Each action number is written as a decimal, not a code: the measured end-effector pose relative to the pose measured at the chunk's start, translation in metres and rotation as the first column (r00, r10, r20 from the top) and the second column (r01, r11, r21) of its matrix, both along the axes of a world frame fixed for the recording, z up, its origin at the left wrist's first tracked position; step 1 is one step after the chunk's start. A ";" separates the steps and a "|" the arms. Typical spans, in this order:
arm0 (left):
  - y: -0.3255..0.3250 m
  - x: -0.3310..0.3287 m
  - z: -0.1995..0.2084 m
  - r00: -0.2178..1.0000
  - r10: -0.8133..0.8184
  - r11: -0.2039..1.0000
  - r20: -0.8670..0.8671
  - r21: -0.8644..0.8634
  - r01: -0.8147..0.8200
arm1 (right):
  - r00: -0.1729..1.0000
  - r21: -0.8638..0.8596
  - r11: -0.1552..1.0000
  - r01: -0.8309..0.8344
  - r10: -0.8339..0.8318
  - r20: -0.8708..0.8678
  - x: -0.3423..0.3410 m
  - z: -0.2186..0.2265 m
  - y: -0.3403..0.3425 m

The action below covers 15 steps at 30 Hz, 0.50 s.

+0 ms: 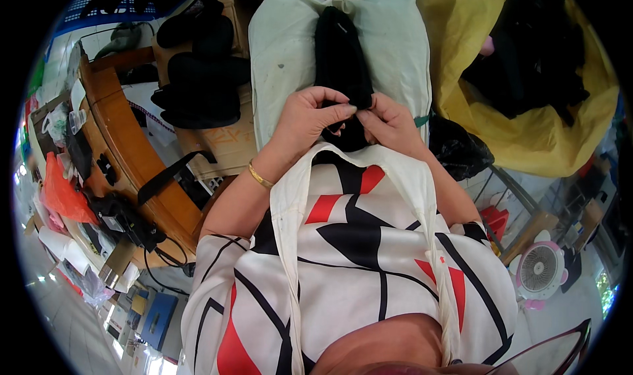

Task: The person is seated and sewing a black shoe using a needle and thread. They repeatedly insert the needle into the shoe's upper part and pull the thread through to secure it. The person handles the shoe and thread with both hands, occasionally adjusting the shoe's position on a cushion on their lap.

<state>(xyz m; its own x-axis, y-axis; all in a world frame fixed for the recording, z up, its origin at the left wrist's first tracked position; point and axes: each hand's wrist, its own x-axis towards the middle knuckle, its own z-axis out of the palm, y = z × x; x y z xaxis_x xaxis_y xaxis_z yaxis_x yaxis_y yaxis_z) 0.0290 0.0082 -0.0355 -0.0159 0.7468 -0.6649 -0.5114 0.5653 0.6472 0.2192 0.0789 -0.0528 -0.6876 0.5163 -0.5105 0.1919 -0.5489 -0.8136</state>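
A long, soft black cloth item [341, 52], rounded at its far end, lies on a pale stuffed cushion [280, 52] in front of me. Both hands meet at its near end. My left hand [310, 116] pinches the cloth between thumb and forefinger. Close beside it, my right hand [390, 119] also pinches the fabric, its fingertips nearly touching the left thumb. Whether a small thing sits between the fingertips I cannot make out. The item's nearest part is partly hidden by my hands.
Several black soft items [201, 91] are piled on a cardboard box [224, 141] at left, by a wooden table [122, 128]. To the right stands a large yellow bag [527, 154] holding black pieces, with a black plastic bag [458, 149] beside it. A small fan [539, 269] is lower right.
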 end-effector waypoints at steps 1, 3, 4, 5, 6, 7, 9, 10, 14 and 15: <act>0.000 0.000 0.000 1.000 -0.007 1.000 0.000 -0.004 0.007 | 1.000 0.010 1.000 -0.005 0.005 0.003 -0.001 0.000 0.001; 0.001 -0.001 0.001 1.000 -0.023 1.000 -0.001 -0.010 0.023 | 1.000 0.033 0.999 -0.013 0.012 0.007 -0.004 0.002 0.003; 0.001 0.000 0.001 1.000 -0.006 1.000 0.006 -0.006 0.006 | 1.000 0.018 1.000 -0.003 0.003 -0.012 -0.005 0.005 0.004; 0.001 0.001 0.002 1.000 0.012 1.000 0.013 -0.002 -0.012 | 0.999 0.003 1.000 0.008 -0.007 -0.031 -0.007 0.011 0.005; 0.001 0.002 0.003 0.999 0.028 1.000 0.021 0.003 -0.028 | 0.999 -0.010 1.000 0.019 -0.019 -0.049 -0.009 0.017 0.006; 0.001 0.002 0.003 1.000 0.010 1.000 0.005 0.002 -0.010 | 0.999 -0.028 0.999 0.029 -0.030 -0.036 -0.011 0.023 0.008; 0.000 0.003 0.002 0.999 -0.028 1.000 -0.026 0.002 0.028 | 0.999 -0.062 0.997 0.050 -0.051 -0.008 -0.014 0.032 0.012; 0.000 0.004 0.000 0.998 -0.043 0.999 -0.041 0.017 0.044 | 0.999 0.008 0.999 0.034 -0.034 0.016 -0.014 0.026 0.011; -0.001 0.010 -0.001 0.987 -0.098 0.994 -0.126 0.044 0.104 | 0.997 0.007 0.999 -0.032 0.031 0.074 -0.014 0.015 0.012; 0.000 0.010 -0.001 0.982 -0.107 0.992 -0.155 0.046 0.116 | 0.996 -0.058 0.997 -0.048 0.052 0.073 -0.015 0.020 0.016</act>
